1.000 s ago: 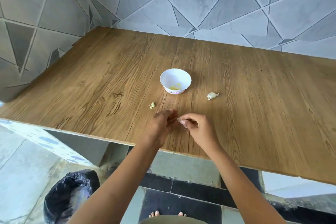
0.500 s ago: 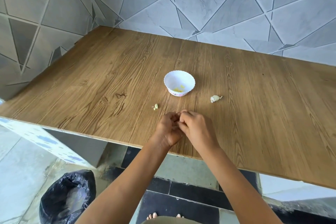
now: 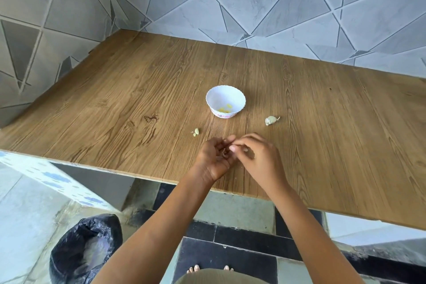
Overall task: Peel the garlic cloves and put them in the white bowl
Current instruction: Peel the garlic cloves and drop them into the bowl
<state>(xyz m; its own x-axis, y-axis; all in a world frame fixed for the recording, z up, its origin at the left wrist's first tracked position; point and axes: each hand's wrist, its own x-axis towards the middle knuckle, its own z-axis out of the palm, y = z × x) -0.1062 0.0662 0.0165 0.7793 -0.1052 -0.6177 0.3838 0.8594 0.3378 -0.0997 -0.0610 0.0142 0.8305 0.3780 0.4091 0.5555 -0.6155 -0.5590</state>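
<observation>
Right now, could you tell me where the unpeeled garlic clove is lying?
In the head view, the unpeeled garlic clove lies on the wooden table, just right of the white bowl and beyond the right hand.

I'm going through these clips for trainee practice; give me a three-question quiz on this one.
1. True or false: the white bowl is empty.
2. Which side of the bowl does the unpeeled garlic piece lie on: A the person's left, B the person's right?
3. Where are the left hand and right hand?

Key: 1 false, yellowish pieces lie in it. 2 B. 3 Together over the table near its front edge, fingers closed on something small.
</observation>
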